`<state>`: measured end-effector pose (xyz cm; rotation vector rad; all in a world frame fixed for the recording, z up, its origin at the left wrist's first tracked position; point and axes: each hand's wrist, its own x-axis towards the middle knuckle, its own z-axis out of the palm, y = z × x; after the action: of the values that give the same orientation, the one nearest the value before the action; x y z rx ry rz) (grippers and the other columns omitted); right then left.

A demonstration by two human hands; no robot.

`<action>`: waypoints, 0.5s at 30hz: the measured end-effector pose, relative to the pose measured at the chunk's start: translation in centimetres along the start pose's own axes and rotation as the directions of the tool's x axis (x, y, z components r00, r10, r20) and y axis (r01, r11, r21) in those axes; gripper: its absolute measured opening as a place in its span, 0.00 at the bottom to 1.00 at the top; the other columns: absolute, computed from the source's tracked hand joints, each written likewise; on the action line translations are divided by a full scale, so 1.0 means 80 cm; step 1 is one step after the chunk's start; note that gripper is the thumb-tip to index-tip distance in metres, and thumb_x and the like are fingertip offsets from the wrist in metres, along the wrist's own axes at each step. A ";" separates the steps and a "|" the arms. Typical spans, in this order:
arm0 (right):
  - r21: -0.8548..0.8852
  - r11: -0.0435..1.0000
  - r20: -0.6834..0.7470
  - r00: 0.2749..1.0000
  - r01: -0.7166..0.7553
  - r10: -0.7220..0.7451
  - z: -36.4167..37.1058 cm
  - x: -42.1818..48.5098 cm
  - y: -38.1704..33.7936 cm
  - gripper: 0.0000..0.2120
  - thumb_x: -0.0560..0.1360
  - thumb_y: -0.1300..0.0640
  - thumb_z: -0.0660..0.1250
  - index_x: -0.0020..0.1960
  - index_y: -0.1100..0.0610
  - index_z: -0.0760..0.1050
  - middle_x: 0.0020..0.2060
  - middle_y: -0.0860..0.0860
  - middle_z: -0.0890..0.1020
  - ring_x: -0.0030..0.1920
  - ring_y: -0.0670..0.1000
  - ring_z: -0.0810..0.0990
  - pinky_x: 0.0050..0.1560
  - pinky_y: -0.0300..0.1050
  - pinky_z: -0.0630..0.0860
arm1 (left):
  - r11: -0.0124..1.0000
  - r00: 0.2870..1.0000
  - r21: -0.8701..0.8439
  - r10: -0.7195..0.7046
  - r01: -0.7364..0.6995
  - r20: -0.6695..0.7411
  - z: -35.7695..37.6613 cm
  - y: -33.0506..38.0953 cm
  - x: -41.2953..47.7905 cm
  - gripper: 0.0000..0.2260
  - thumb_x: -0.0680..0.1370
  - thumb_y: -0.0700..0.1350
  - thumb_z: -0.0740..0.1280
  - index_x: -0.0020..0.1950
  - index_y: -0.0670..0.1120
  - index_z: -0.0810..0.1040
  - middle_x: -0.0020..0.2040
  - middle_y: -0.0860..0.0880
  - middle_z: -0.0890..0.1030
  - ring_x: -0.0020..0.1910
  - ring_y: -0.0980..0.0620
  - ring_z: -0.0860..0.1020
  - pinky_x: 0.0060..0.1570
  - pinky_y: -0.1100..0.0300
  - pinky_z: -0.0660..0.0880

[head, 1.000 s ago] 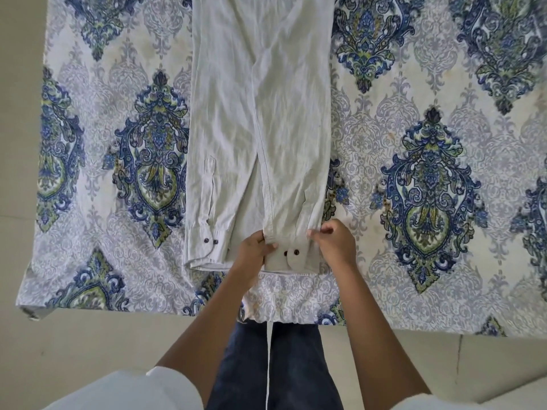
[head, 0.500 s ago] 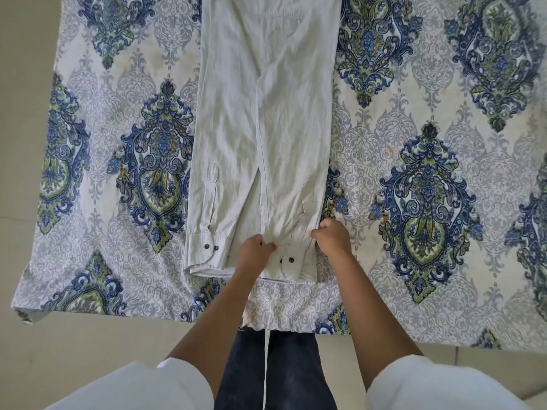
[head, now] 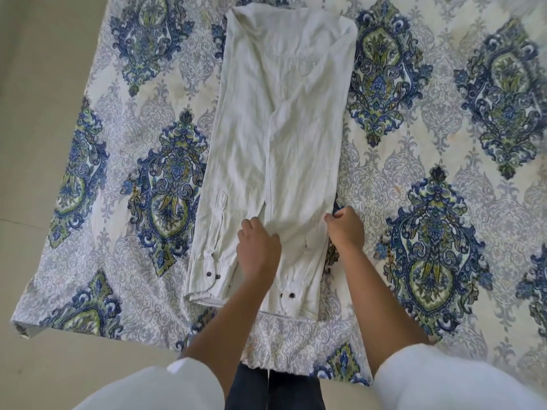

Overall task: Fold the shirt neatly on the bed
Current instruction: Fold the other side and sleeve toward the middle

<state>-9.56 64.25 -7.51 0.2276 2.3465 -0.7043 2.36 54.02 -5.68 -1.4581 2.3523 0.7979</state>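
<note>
The left hand and right hand both held the shirt near its lower end.
The left bunched cloth at the middle seam; the right pinched the side edge. The shirt lay flat as a long strip on the patterned bed, its buttoned cuffs toward the person.

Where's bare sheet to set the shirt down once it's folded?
Widest: blue-and-green patterned bedsheet right of the pale folded shirt, past the right hand. Narrower strip along the shirt's left side. Crowded at its near end, under the left hand.
</note>
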 end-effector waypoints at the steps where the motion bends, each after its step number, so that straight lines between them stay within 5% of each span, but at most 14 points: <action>1: -0.015 0.999 -0.072 0.997 0.037 -0.038 0.000 0.005 -0.007 0.09 0.76 0.55 0.63 0.52 0.61 0.72 0.46 0.54 0.76 0.44 0.54 0.75 0.40 0.44 0.68 | 0.997 0.996 0.032 0.067 -0.065 -0.062 -0.003 0.010 0.007 0.15 0.76 0.45 0.64 0.61 0.41 0.68 0.56 0.46 0.71 0.53 0.46 0.72 0.45 0.54 0.74; 8: 0.065 0.964 -0.138 0.959 0.257 -0.247 -0.002 0.083 -0.078 0.10 0.77 0.58 0.63 0.58 0.59 0.73 0.55 0.56 0.78 0.53 0.55 0.77 0.48 0.43 0.70 | 0.960 0.963 -0.135 0.226 -0.246 -0.148 -0.033 0.089 0.158 0.19 0.78 0.44 0.62 0.67 0.40 0.66 0.64 0.43 0.69 0.63 0.45 0.68 0.56 0.54 0.69; 15: -0.123 0.931 -0.180 0.915 0.344 -0.362 -0.023 0.177 -0.151 0.14 0.76 0.59 0.62 0.62 0.54 0.71 0.62 0.57 0.67 0.61 0.58 0.70 0.50 0.48 0.73 | 0.885 0.885 0.019 0.466 -0.466 0.007 -0.050 0.152 0.283 0.20 0.78 0.50 0.63 0.66 0.42 0.69 0.64 0.44 0.69 0.63 0.44 0.66 0.59 0.51 0.69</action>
<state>-25.41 54.74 -10.35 -0.1825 2.6395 -0.7730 -18.58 39.10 -9.62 -0.8783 2.7414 0.8758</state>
